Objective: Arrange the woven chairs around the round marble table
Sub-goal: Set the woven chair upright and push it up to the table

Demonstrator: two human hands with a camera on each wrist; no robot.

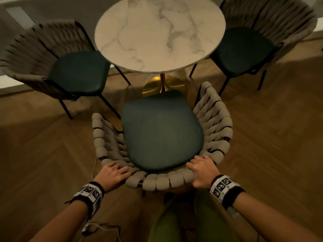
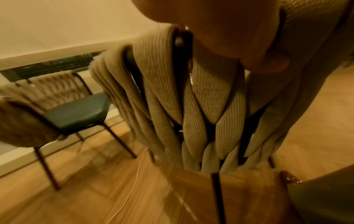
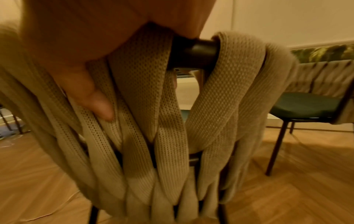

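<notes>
A woven beige chair [image 1: 162, 133] with a dark green seat stands in front of me, facing the round marble table [image 1: 160, 32]. My left hand [image 1: 113, 173] grips the top rail of its backrest on the left. My right hand [image 1: 201, 169] grips the same rail on the right, thumb [image 3: 95, 103] pressed on the woven straps [image 3: 172, 121] behind. In the left wrist view the straps [image 2: 191, 106] and black frame fill the middle. Two more woven chairs stand at the table, one at the left [image 1: 70, 70] and one at the right [image 1: 248, 48].
The table stands on a gold pedestal base [image 1: 163, 85] just beyond the near chair's seat. A thin white cable [image 1: 97, 227] lies on the wooden floor near my left arm. My green-clad legs [image 1: 183, 220] are right behind the chair.
</notes>
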